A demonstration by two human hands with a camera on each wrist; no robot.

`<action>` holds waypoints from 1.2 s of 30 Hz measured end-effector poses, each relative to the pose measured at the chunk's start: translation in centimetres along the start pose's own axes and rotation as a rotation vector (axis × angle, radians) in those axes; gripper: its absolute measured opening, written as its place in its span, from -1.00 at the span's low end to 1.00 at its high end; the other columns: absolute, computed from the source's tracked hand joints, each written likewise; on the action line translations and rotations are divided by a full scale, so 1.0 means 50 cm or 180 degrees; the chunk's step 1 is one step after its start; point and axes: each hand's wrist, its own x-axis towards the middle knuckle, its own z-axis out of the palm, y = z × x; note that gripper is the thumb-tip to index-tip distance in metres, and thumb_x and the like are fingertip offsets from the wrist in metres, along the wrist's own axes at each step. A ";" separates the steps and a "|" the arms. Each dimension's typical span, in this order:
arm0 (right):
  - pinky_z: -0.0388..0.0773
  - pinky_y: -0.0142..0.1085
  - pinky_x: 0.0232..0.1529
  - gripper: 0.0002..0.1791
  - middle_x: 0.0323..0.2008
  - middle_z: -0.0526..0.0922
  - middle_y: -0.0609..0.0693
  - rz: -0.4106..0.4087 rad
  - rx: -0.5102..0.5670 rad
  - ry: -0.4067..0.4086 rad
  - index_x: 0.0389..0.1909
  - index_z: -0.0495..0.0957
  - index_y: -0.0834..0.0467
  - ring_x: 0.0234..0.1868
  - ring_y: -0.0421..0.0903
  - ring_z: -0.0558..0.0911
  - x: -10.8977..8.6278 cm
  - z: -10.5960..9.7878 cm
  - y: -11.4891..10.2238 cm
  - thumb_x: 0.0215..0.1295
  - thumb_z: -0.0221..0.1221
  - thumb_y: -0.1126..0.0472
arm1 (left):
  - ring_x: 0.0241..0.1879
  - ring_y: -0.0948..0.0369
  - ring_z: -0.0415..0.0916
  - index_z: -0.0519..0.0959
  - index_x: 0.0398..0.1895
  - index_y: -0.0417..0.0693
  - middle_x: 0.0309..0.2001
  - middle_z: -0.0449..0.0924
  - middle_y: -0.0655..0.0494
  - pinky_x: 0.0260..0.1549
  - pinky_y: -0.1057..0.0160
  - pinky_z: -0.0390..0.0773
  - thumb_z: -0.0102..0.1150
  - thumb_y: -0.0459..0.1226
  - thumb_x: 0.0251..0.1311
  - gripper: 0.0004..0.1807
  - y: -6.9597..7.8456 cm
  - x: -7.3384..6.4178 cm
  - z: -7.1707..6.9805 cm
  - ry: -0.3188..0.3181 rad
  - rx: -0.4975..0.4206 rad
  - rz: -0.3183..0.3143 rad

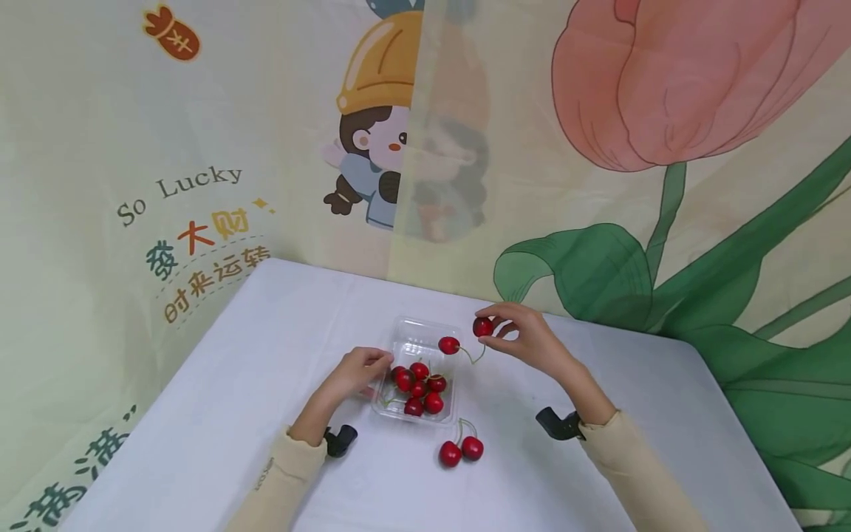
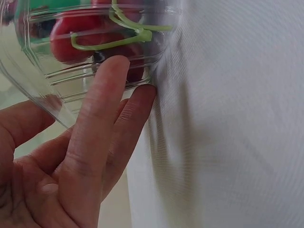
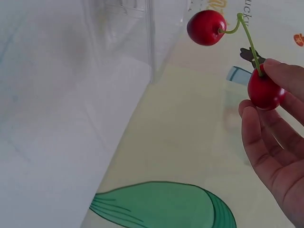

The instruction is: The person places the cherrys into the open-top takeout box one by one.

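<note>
My right hand point(image 1: 525, 336) pinches one red cherry point(image 3: 266, 90) between thumb and fingertips, above the far right corner of a clear plastic container point(image 1: 448, 406). A second cherry point(image 3: 206, 27) hangs on the joined green stem, overlapping the container's right rim in the head view. At the container's left side, my left hand point(image 1: 359, 369) holds the wall, thumb point(image 2: 23, 118) over the rim and fingers point(image 2: 90, 123) against the outside. Several red cherries point(image 1: 419, 388) with green stems lie in the near half of the container.
On the white-covered table point(image 1: 545, 488), a joined pair of cherries point(image 1: 450, 454) lies just in front of the container. Printed cloth point(image 1: 299, 133) hangs behind the table and along its left side. Each wrist wears a black camera mount point(image 1: 560, 424).
</note>
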 end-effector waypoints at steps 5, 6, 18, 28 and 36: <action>0.72 -0.16 -0.21 -0.57 -0.13 0.67 0.18 -0.0016 0.0047 -0.0075 -0.01 0.60 0.33 -0.21 0.05 0.67 0.028 0.024 0.005 0.05 0.41 0.39 | -0.07 0.01 0.57 0.53 0.14 -0.35 -0.03 0.62 -0.17 -0.46 0.19 0.71 0.04 -0.24 0.42 -0.62 -0.004 0.003 0.000 0.0017 -0.0012 -0.0001; 0.72 -0.16 -0.21 -0.58 -0.12 0.67 0.18 -0.0013 0.0071 -0.0088 -0.01 0.60 0.33 -0.21 0.06 0.67 0.033 0.029 0.006 0.06 0.41 0.40 | -0.07 0.01 0.57 0.53 0.14 -0.34 -0.03 0.62 -0.17 -0.45 0.19 0.72 0.04 -0.23 0.42 -0.61 -0.006 0.004 0.001 0.0011 -0.0002 -0.0005; 0.72 -0.17 -0.19 -0.60 -0.14 0.66 0.14 0.0016 0.0274 -0.0276 0.00 0.61 0.30 -0.20 0.03 0.66 0.084 0.089 0.007 0.09 0.39 0.38 | -0.13 0.07 0.56 0.55 0.11 -0.33 -0.09 0.63 -0.13 -0.47 0.20 0.71 0.05 -0.25 0.41 -0.64 -0.005 0.003 0.001 0.0030 -0.0020 0.0004; 0.71 -0.15 -0.16 -0.58 -0.10 0.66 0.17 0.0149 0.0341 -0.0467 0.03 0.58 0.35 -0.19 0.03 0.66 0.093 0.137 0.012 0.12 0.37 0.37 | -0.11 0.07 0.56 0.56 0.12 -0.30 -0.03 0.62 -0.15 -0.45 0.20 0.72 0.06 -0.22 0.41 -0.63 -0.004 0.002 0.002 0.0033 -0.0031 -0.0033; 0.70 -0.28 -0.18 -0.57 -0.06 0.65 0.18 0.0240 0.0313 -0.0608 0.06 0.57 0.34 -0.18 0.02 0.66 0.095 0.157 0.017 0.14 0.36 0.36 | -0.08 0.03 0.57 0.56 0.12 -0.30 0.03 0.61 -0.19 -0.46 0.20 0.72 0.05 -0.23 0.41 -0.63 -0.002 -0.001 -0.002 0.0027 0.0008 -0.0005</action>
